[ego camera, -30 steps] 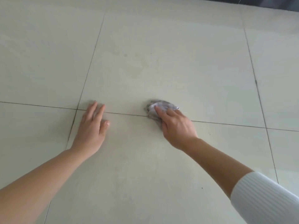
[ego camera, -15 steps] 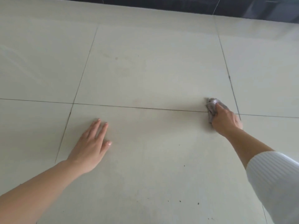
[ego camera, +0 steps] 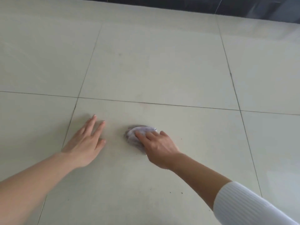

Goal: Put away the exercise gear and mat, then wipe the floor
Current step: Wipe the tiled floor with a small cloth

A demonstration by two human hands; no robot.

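Down on the floor (ego camera: 154,65), the right hand (ego camera: 159,149) presses palm-down on a crumpled cloth (ego camera: 135,138), its fingers (ego camera: 142,134) spread loosely over the top of the wad and curled only a little, so it is pinning the cloth against the tile rather than clenching it; whether the thumb has a grip underneath cannot be seen. That cloth is small, bunched into a rumpled lump, pale grey with a faint lilac tint, and blurred at its far edge. It sits on the near tile just this side of the grout line (ego camera: 178,105) that runs left to right, showing beyond and to the left of the fingers. Close to the left of it, though not touching, the left hand (ego camera: 85,143) lies flat and open on the same tile with nothing in it, fingers straight and pointing away, thumb out toward the cloth. Its forearm is bare, while the right arm ends in a white ribbed sleeve (ego camera: 246,207) at the near right corner. Around both, the floor is large pale glossy tiles with thin dark joints, a few dark specks (ego camera: 176,192) lying near the right forearm. Along the far edge runs a dark strip (ego camera: 194,4).
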